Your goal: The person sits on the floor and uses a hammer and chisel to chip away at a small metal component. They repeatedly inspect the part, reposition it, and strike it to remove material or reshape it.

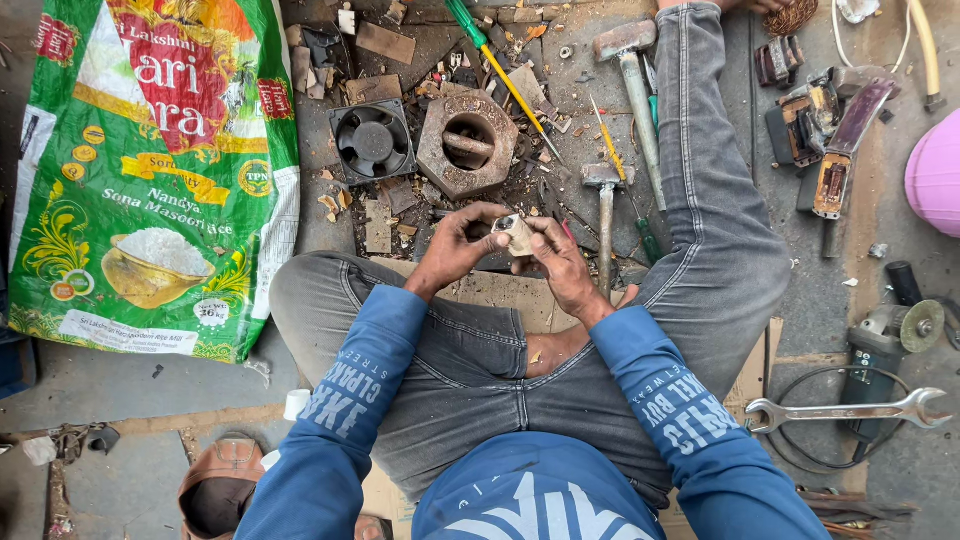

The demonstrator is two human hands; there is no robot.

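I sit cross-legged on the floor in grey jeans and a blue long-sleeved shirt. My left hand (456, 245) and my right hand (560, 258) meet in front of my knees, both gripping a small pale block-shaped piece (517, 235) with a dark end. Just beyond my hands lies a large rusty hexagonal nut (467, 143) with a bar through its hole. A small black fan (372, 141) rests to its left.
A big green printed sack (150, 170) lies at left. Two hammers (630, 70) (605, 215), screwdrivers (495, 60), wood scraps and debris lie ahead. At right are an angle grinder (893, 335), a large spanner (850, 410), rusty tool parts (825, 130) and a pink round object (935, 175).
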